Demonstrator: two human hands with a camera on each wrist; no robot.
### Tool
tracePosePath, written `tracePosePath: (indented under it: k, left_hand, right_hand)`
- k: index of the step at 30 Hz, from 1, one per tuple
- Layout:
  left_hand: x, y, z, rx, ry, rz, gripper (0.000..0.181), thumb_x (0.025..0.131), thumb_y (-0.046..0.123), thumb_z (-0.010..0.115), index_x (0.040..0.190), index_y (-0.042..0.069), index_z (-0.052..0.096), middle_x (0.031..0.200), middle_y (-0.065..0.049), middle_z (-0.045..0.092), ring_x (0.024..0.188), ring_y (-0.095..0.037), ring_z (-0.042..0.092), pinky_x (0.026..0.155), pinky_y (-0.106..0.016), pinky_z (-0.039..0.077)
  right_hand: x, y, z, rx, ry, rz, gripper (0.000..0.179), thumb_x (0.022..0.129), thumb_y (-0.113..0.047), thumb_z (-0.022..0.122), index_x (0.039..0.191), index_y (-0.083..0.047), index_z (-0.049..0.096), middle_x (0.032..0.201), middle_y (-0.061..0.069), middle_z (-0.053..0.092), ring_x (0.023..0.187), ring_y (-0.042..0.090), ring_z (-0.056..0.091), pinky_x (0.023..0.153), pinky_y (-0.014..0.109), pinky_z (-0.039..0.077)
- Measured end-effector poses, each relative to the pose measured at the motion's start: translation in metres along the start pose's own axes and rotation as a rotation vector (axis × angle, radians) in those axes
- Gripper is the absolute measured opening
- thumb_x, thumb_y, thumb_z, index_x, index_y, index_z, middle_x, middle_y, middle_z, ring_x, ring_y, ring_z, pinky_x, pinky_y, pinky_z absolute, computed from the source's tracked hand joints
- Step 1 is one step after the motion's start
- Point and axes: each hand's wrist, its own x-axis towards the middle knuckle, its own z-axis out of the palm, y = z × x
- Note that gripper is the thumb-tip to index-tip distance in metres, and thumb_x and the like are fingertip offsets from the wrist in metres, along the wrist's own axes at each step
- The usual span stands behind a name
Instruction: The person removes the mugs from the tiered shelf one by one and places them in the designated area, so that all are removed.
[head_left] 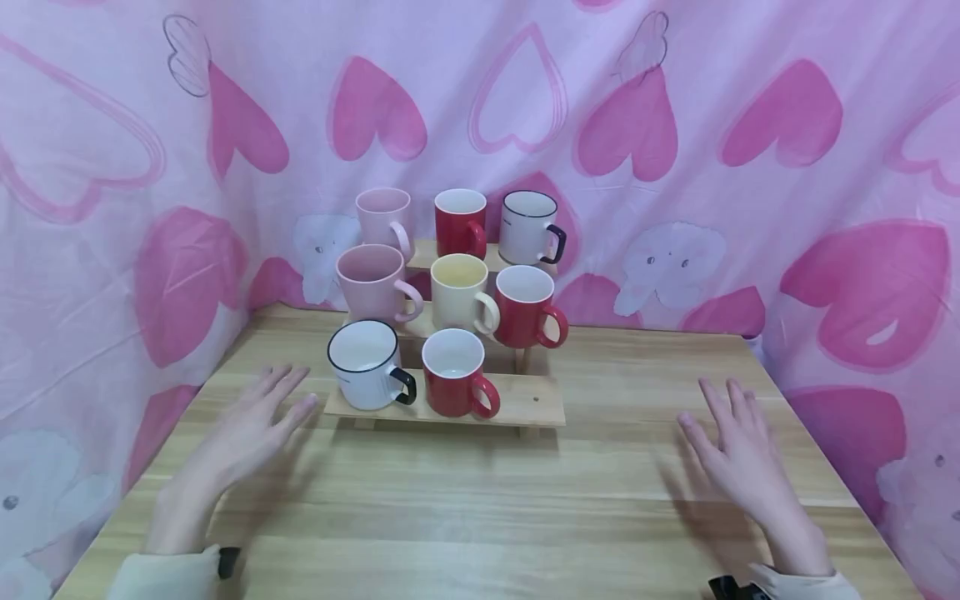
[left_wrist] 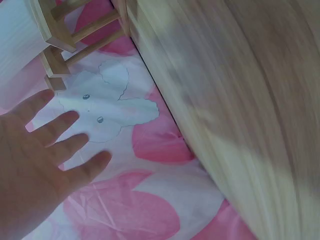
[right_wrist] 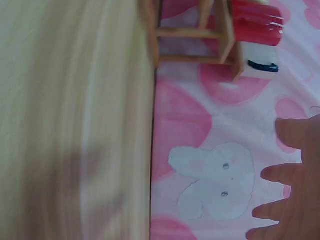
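Observation:
A three-step wooden rack (head_left: pixel 536 402) holds several mugs, handles turned to the right. On its lowest step stand a white mug with a black rim (head_left: pixel 365 371) and a red mug (head_left: pixel 452 375). The middle step bears a pink mug (head_left: pixel 370 287), a cream mug (head_left: pixel 455 300) and a second red mug (head_left: pixel 522 310). Up top are another pink mug (head_left: pixel 381 218), a red one and a white one with a black handle. My left hand (head_left: pixel 251 433), fingers spread, is left of the rack, touching no mug. Far to the right, my right hand (head_left: pixel 738 454) is also spread, holding nothing.
The wood-grain table (head_left: pixel 465 517) extends in front of the rack and to both sides. A pink cloth with hearts and cartoon animals (head_left: pixel 450 92) hangs behind and along both sides. In the right wrist view, the rack's wooden legs (right_wrist: pixel 187 33) show side-on.

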Motion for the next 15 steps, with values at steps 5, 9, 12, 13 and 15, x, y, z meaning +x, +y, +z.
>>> tracePosePath:
  k: [5, 9, 12, 13, 15]
  left_hand:
    - [0.007, -0.002, 0.004, -0.108, -0.017, -0.002, 0.065, 0.102, 0.048, 0.044, 0.148, 0.003, 0.038, 0.147, -0.026, 0.038, 0.133, -0.049, 0.034, 0.104, -0.067, 0.026]
    - [0.015, -0.002, 0.007, -0.157, -0.029, 0.007, 0.06, 0.102, 0.044, 0.047, 0.142, -0.001, 0.045, 0.135, -0.025, 0.053, 0.116, -0.043, 0.055, 0.098, -0.06, 0.04]
    - [0.019, -0.002, 0.009, -0.178, -0.035, 0.015, 0.057, 0.102, 0.042, 0.05, 0.139, -0.001, 0.049, 0.121, -0.02, 0.063, 0.103, -0.034, 0.063, 0.091, -0.055, 0.048]
    - [0.02, -0.001, 0.01, -0.184, -0.036, 0.019, 0.057, 0.101, 0.042, 0.051, 0.138, -0.001, 0.049, 0.116, -0.019, 0.065, 0.1, -0.032, 0.064, 0.089, -0.053, 0.049]
    - [0.022, 0.0, 0.01, -0.187, -0.04, 0.02, 0.056, 0.101, 0.042, 0.052, 0.137, -0.001, 0.051, 0.109, -0.014, 0.067, 0.095, -0.026, 0.065, 0.086, -0.05, 0.05]
  right_hand:
    - [0.007, -0.01, -0.005, 0.194, -0.014, -0.035, 0.055, 0.099, -0.022, 0.058, 0.146, 0.001, 0.039, 0.151, 0.037, 0.016, 0.133, 0.062, 0.015, 0.098, 0.079, 0.014]
    - [0.012, -0.018, -0.01, 0.314, -0.069, -0.02, 0.052, 0.101, -0.021, 0.055, 0.146, -0.001, 0.039, 0.154, 0.03, 0.016, 0.137, 0.052, 0.018, 0.108, 0.058, 0.03]
    - [0.017, -0.025, -0.012, 0.368, -0.09, 0.001, 0.048, 0.102, -0.023, 0.053, 0.145, -0.004, 0.042, 0.154, 0.023, 0.025, 0.138, 0.033, 0.027, 0.1, 0.019, 0.037]
    - [0.019, -0.027, -0.013, 0.383, -0.093, 0.008, 0.047, 0.103, -0.024, 0.052, 0.145, -0.005, 0.044, 0.153, 0.02, 0.028, 0.137, 0.025, 0.031, 0.092, 0.011, 0.036]
    - [0.023, -0.032, -0.015, 0.419, -0.097, 0.018, 0.045, 0.103, -0.026, 0.051, 0.143, -0.007, 0.046, 0.148, 0.013, 0.038, 0.129, 0.01, 0.04, 0.084, 0.005, 0.036]
